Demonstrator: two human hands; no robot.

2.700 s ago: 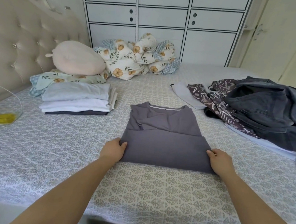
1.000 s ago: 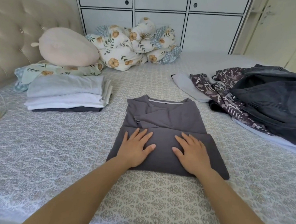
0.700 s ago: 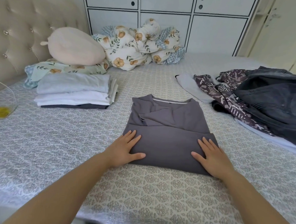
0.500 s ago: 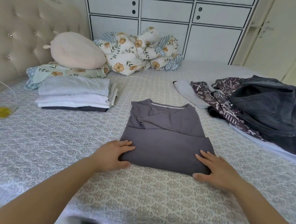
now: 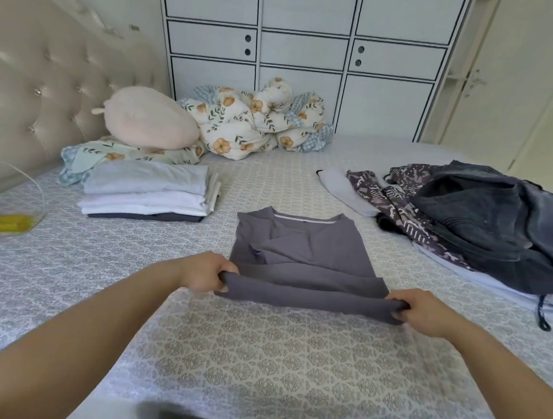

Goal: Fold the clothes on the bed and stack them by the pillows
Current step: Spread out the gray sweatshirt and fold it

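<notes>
Where palms lay flat, hands now grip shirt hem.

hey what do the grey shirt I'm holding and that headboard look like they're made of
Grey shirt: looks like a soft matte knit, maybe cotton jersey; it drapes limply and bunches where the left hand and right hand grip its near edge. Headboard: padded upholstery with a slight sheen, perhaps faux leather or satin, with deep button tufting and shiny studs.
</notes>
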